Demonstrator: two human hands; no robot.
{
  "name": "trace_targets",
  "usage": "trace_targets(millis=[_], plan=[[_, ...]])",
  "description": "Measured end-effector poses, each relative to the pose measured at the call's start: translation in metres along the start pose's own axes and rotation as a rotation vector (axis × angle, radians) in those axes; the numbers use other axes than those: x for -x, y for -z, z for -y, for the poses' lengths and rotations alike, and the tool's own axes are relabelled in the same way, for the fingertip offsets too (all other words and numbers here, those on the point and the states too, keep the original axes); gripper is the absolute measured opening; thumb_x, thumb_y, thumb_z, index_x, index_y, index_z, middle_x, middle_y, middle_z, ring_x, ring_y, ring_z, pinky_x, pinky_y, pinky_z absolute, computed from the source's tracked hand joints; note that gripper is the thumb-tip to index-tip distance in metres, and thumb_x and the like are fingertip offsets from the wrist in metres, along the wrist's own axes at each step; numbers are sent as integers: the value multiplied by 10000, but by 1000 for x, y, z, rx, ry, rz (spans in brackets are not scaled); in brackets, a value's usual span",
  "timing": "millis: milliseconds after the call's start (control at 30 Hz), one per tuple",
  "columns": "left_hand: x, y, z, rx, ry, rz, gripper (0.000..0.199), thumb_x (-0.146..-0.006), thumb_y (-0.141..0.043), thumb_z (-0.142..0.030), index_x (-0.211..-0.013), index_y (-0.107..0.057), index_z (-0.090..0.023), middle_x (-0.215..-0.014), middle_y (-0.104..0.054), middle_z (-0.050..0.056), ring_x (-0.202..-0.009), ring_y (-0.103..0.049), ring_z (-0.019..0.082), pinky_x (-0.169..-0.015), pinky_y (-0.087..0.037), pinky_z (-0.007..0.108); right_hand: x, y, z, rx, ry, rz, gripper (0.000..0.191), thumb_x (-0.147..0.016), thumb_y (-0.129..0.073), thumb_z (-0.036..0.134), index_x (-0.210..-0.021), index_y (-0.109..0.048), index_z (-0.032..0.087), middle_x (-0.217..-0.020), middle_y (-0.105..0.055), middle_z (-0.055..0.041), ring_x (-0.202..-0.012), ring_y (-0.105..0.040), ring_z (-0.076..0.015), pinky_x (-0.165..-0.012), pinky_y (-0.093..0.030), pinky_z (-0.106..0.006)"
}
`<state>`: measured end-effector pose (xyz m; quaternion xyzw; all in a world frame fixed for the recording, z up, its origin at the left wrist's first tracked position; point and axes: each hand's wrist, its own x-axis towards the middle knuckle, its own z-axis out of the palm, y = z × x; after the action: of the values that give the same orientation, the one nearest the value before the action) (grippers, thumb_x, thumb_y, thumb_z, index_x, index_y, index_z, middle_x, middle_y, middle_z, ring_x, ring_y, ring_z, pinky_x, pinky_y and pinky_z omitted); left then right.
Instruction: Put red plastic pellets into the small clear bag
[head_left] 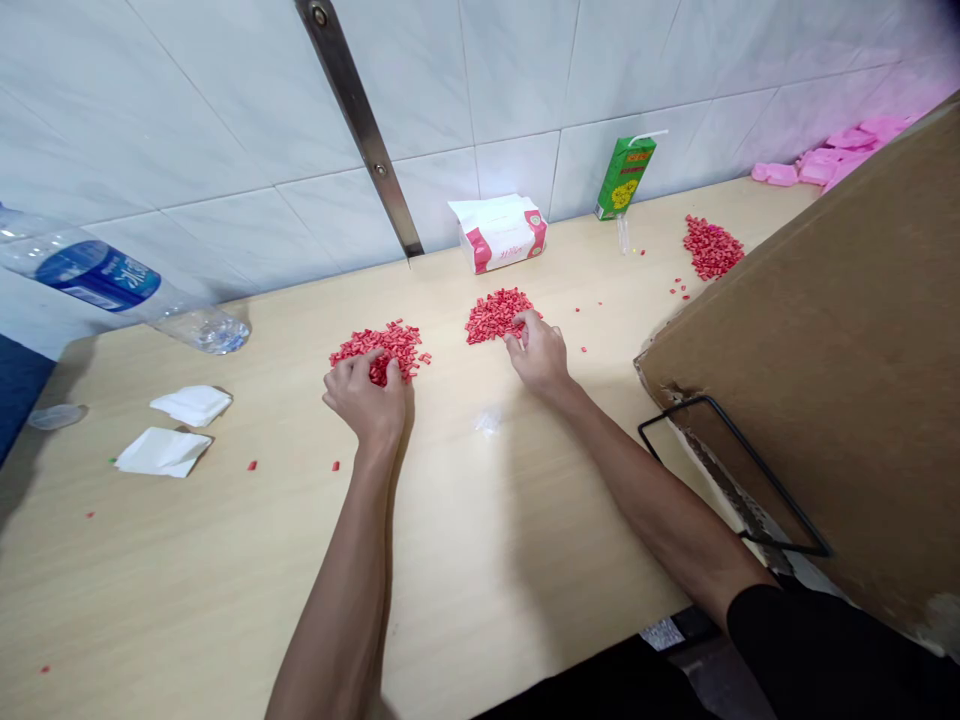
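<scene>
Two piles of small red pieces lie on the wooden table. My left hand point(366, 402) rests at the near edge of the left red pile point(396, 343). Its fingers are bent, the thumb stands apart from them, and red pieces show in the gap. At the near right edge of the middle red pile point(495, 312) is my right hand point(541, 352), thumb and forefinger bent together in a pinch. Whatever sits between those fingertips is too small to make out. A small clear plastic scrap point(487, 421) lies between my forearms.
Along the tiled wall stand a tissue pack point(504, 240) and a green drink carton point(626, 180). A plastic bottle point(112, 280) leans at left, near folded tissues point(163, 452). A large brown board point(825, 370) with a black wire handle point(765, 475) blocks the right, beside another red pile point(712, 248).
</scene>
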<state>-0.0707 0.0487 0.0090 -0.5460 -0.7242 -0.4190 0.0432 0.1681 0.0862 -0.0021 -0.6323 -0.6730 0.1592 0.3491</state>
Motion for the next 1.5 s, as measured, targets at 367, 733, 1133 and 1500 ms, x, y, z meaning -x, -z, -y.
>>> trace_targets(millis=[367, 733, 1133, 1500], plan=[[18, -3, -30, 42, -176, -32, 119, -818, -592, -277, -802, -684, -203, -919, -653, 99, -960, -524, 300, -893, -325, 448, -8, -5, 10, 171, 84, 97, 125, -956, -545, 245, -1016, -593, 147, -997, -690, -130, -955, -617, -279, -897, -367, -411], [19, -1, -36, 198, -232, 71, 176, -875, -553, -299, -800, -674, -196, -873, -675, 88, -911, -566, 252, -887, -376, 419, -12, -9, 3, -487, -117, 84, 78, -883, -538, 238, -828, -548, 184, -690, -596, -4, -631, -547, -148, -634, -429, -269], [25, -1, -58, 584, -7, 355, 246, -864, -635, -382, -952, -748, -182, -916, -721, 55, -838, -645, 180, -770, -482, 298, 2, -8, 47, -1176, -55, 495, 312, -784, -714, 418, -827, -530, 169, -595, -588, 17, -497, -513, -95, -467, -377, -208], [22, 2, -54, 540, -103, 292, 181, -867, -633, -298, -925, -757, -180, -904, -722, 53, -838, -641, 168, -767, -494, 277, 3, -6, 49, -1067, -100, 618, 327, -944, -562, 449, -805, -493, 161, -637, -615, -8, -483, -563, -99, -467, -440, -204]])
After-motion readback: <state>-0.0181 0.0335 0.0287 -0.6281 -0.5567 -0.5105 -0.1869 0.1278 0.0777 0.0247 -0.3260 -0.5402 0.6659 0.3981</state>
